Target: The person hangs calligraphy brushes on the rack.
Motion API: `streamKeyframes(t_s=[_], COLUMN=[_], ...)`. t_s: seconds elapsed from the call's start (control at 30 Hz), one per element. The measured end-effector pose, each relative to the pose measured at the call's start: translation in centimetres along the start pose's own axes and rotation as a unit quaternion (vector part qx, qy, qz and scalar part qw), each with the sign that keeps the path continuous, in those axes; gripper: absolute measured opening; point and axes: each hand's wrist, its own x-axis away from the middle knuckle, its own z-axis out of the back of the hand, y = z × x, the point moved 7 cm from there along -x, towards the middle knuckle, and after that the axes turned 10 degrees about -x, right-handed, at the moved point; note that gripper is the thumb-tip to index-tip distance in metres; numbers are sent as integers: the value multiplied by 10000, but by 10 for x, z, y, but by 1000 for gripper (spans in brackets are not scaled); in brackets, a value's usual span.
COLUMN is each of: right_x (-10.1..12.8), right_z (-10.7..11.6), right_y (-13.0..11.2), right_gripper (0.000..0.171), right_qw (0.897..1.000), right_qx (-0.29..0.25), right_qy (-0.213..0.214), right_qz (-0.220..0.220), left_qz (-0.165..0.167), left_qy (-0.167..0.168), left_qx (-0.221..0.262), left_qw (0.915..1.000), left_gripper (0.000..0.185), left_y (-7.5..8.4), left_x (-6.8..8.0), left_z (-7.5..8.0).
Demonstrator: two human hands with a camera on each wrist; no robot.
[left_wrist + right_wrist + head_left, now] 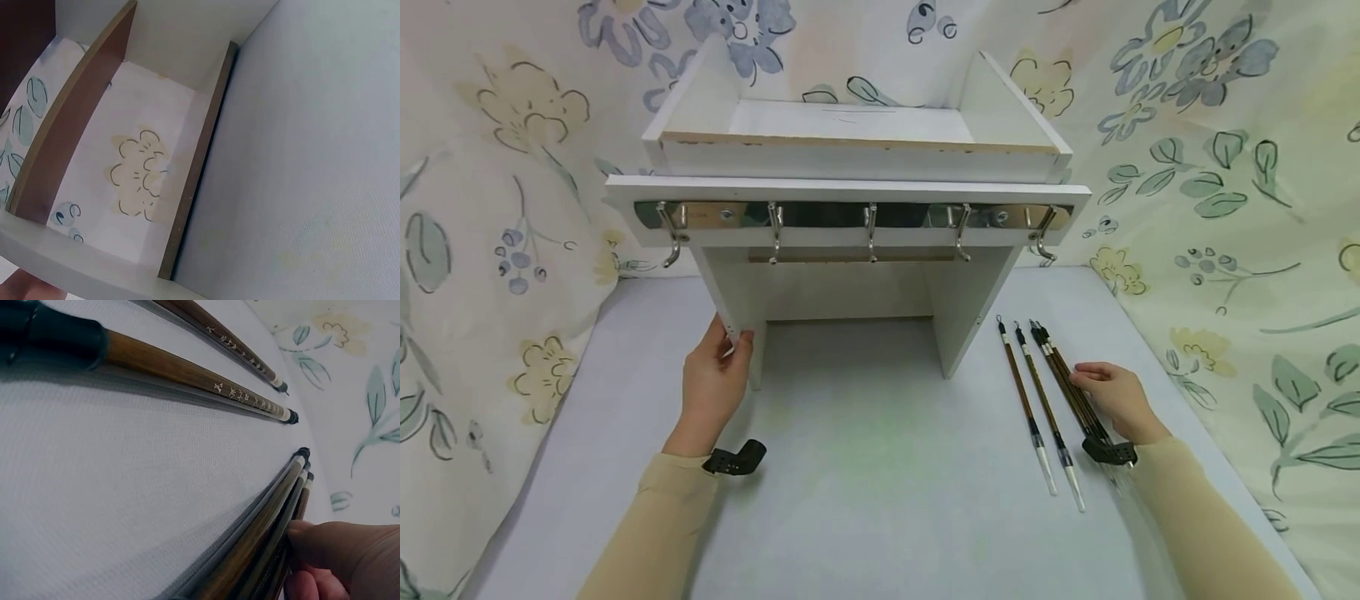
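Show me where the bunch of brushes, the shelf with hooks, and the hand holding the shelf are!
bunch of brushes (1070,388): head view, middle of the brown handles.
shelf with hooks (850,190): head view, white front board above the hook rail.
left hand (715,379): head view, back of the hand.

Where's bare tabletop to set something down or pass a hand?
Free: the wide strip of table between the left hand and the two separate brushes, in front of the white rack; also the near-left corner. Crowded: the right side, where the right hand touches the bunched brushes.
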Motion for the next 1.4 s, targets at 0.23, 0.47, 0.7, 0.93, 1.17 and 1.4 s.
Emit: streamKeyframes(t_s=[0.23, 0.47, 0.7, 0.93, 1.17, 1.4], right_x=[-4, -4, 5, 24, 46, 72], right_z=[1, 5, 22, 40, 50, 42], right_y=[-1, -5, -23, -60, -97, -127], right_gripper=[50, 43, 41, 48, 45, 35], right_qw=[9994, 9983, 9960, 9923, 9816, 9664], right_qx=[287, 401, 300, -102, -768, -1331], right_qy=[143, 340, 664, 953, 1296, 1496], right_qz=[123, 250, 510, 785, 1172, 1610], left_qz=[30, 41, 103, 115, 123, 117], left_qy=[-8, 1, -64, -95, -57, -49], left_qx=[-25, 19, -10, -102, 8, -17], left_qw=[10000, 10000, 9999, 9998, 9999, 9999], left_gripper=[46, 46, 46, 46, 47, 46], left_y=[-2, 0, 1, 1, -1, -1], left_x=[0, -1, -2, 0, -1, -1], left_z=[-1, -2, -2, 1, 0, 0])
